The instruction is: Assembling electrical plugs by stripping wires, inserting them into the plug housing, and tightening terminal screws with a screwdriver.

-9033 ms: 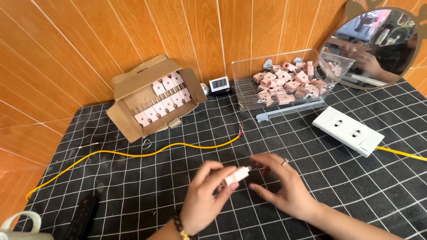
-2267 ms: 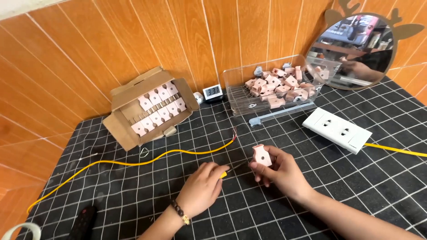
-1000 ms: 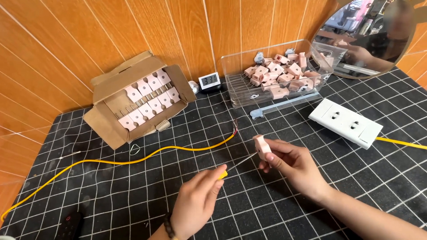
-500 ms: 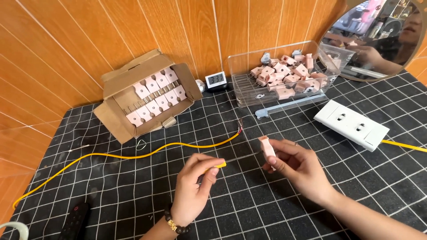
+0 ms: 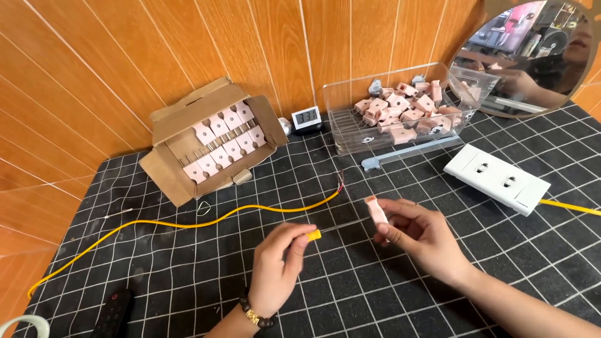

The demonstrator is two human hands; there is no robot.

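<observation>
the left hand keeps its grip on the yellow-handled screwdriver, whose tip has, it seems, just come back to the pink plug pinched in the right hand.

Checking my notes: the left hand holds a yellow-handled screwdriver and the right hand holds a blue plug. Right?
Not quite. The head view shows the plug in the right hand is pale pink, not blue. The left hand does hold the yellow-handled screwdriver.

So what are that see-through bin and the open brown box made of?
The see-through bin looks like clear, glossy hard plastic: the pink plugs show through its walls. The brown box looks like matte corrugated cardboard, with folded flaps and raw edges.
</observation>
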